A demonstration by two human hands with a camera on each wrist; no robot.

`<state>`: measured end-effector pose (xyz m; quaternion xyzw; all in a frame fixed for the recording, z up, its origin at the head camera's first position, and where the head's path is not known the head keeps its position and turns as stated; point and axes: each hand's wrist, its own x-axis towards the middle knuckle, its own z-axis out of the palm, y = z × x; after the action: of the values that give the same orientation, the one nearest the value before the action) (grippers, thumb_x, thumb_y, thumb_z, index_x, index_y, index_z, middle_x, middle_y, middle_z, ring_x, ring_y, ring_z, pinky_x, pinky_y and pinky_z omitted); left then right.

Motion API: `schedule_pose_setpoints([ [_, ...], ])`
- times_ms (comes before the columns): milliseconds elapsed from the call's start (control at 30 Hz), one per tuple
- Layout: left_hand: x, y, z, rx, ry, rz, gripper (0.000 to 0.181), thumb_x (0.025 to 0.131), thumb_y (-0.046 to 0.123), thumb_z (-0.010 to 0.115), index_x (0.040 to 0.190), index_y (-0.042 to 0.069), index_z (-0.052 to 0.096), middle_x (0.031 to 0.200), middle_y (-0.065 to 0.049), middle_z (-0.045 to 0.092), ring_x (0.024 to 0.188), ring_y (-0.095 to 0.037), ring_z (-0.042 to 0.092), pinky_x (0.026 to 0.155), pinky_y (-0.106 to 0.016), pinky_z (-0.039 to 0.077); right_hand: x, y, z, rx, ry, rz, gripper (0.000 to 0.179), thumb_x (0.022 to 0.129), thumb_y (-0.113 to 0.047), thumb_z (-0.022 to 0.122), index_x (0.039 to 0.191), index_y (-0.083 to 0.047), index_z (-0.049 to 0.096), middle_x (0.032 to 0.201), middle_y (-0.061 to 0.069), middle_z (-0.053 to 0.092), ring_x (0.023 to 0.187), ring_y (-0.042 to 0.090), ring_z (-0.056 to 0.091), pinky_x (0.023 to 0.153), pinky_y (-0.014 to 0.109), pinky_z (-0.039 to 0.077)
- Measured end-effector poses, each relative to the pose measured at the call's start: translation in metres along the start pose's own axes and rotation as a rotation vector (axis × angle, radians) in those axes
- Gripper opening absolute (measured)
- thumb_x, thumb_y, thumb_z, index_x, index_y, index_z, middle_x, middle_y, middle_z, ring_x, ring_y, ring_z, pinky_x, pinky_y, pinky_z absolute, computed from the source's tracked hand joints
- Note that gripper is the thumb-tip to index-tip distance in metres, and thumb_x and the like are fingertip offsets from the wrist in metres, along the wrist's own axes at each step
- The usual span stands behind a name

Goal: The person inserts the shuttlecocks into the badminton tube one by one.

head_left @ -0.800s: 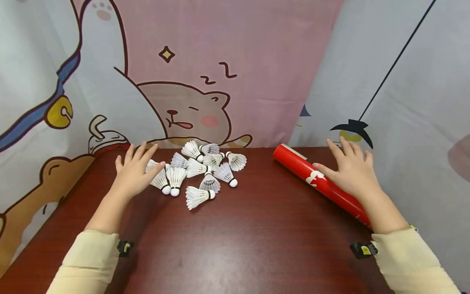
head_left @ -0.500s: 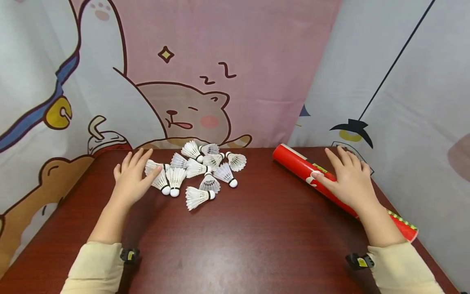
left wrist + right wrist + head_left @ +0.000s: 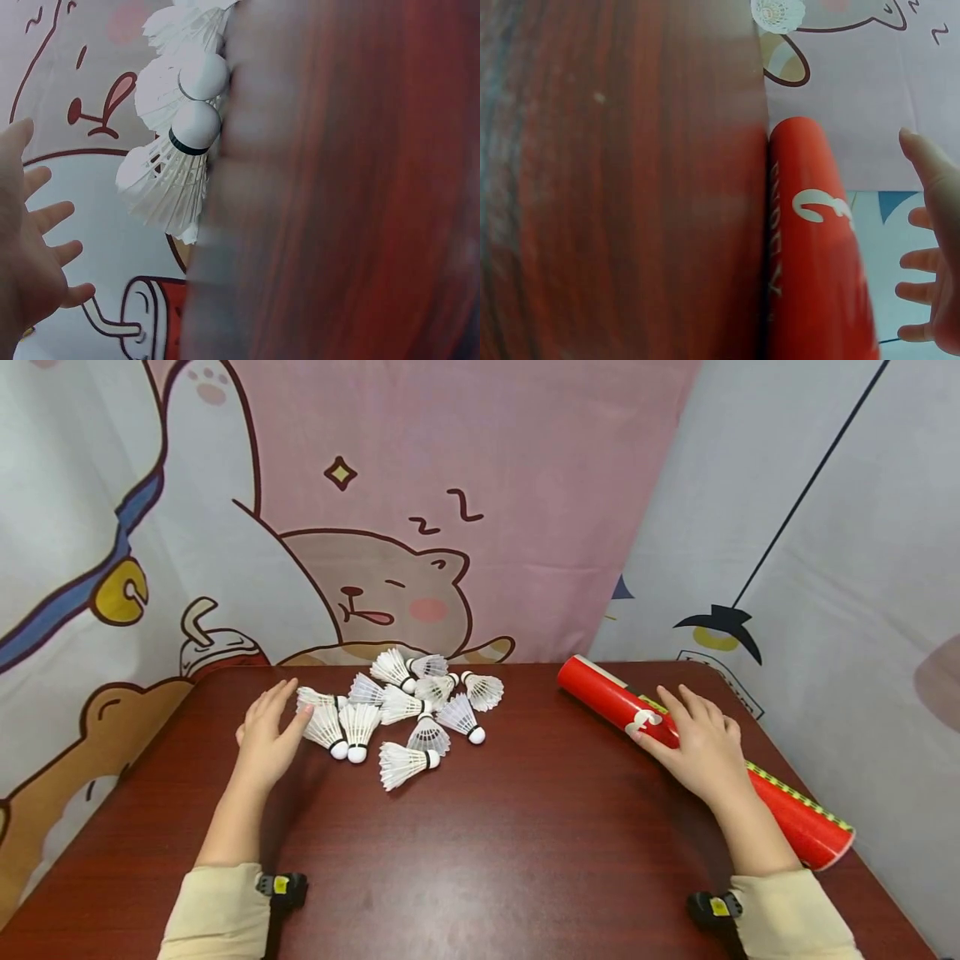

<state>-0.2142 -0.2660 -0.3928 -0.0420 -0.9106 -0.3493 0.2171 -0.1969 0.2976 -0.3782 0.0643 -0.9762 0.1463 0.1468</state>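
My left hand [image 3: 266, 737] hovers just left of a cluster of white shuttlecocks [image 3: 402, 703], fingers spread and holding nothing. In the left wrist view, a shuttlecock [image 3: 169, 187] with a dark band lies on its side, a short gap away from the fingers. Over the middle of a long red tube [image 3: 798, 822] is my right hand [image 3: 705, 747], its thumb apart from the loosely bent fingers. The right wrist view shows that hand [image 3: 937, 255] apart from the red tube [image 3: 817, 262], which lies slanted on the table and carries white print.
The dark red-brown wooden table [image 3: 480, 860] reaches back to a printed curtain [image 3: 525, 485] with cartoon animals. More curtain [image 3: 862, 568] hangs along the right side. One shuttlecock [image 3: 405, 764] lies at the front of the cluster.
Both hands have drawn lower and slightly inward. The right hand has come down closer over the red tube, uncovering its near end. The shuttlecocks and the tube have not moved.
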Motion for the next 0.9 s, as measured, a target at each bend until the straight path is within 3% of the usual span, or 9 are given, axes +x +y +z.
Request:
schedule_pose_setpoints([
  [133,-0.001,-0.010,0.006,-0.091,0.037,-0.020,0.050,0.099,0.027,0.051,0.142,0.002,0.043,0.145,-0.023,0.038,0.132,-0.046,0.027,0.098,-0.069,0.015,-0.001,0.005,0.006,0.019,-0.011,0.025,0.087,0.084,-0.057,0.063,0.150,-0.012,0.030,0.144,0.028,0.029,0.125,0.050,0.027,0.090,0.071,0.020],
  [267,-0.002,-0.018,0.012,-0.175,0.049,-0.039,0.047,0.100,0.021,0.051,0.139,-0.004,0.044,0.142,-0.026,0.040,0.132,-0.044,0.031,0.106,-0.059,0.019,-0.002,0.009,0.009,0.037,-0.021,0.048,0.088,0.083,-0.054,0.065,0.150,-0.011,0.028,0.144,0.029,0.029,0.124,0.050,0.027,0.090,0.071,0.020],
  [433,-0.004,-0.021,0.017,-0.233,0.048,-0.128,0.046,0.099,0.017,0.052,0.139,-0.004,0.043,0.142,-0.025,0.040,0.134,-0.038,0.031,0.109,-0.050,0.021,-0.002,0.014,0.012,0.055,-0.017,0.062,0.089,0.082,-0.050,0.069,0.150,-0.009,0.029,0.142,0.030,0.031,0.123,0.051,0.028,0.089,0.071,0.020],
  [700,-0.007,-0.031,0.025,-0.301,0.079,-0.217,0.042,0.097,0.014,0.056,0.133,-0.006,0.050,0.129,-0.025,0.054,0.124,-0.034,0.044,0.103,-0.048,0.031,-0.003,0.022,0.020,0.070,-0.030,0.048,0.087,0.080,-0.046,0.074,0.146,-0.006,0.034,0.136,0.031,0.038,0.118,0.050,0.034,0.089,0.068,0.024],
  [900,-0.008,-0.038,0.029,-0.277,0.079,-0.254,0.039,0.097,0.018,0.057,0.130,-0.002,0.056,0.123,-0.020,0.059,0.116,-0.027,0.049,0.093,-0.032,0.037,-0.001,0.024,0.022,0.072,-0.056,0.047,0.089,0.076,-0.039,0.079,0.146,-0.006,0.035,0.134,0.030,0.041,0.116,0.049,0.037,0.086,0.066,0.029],
])
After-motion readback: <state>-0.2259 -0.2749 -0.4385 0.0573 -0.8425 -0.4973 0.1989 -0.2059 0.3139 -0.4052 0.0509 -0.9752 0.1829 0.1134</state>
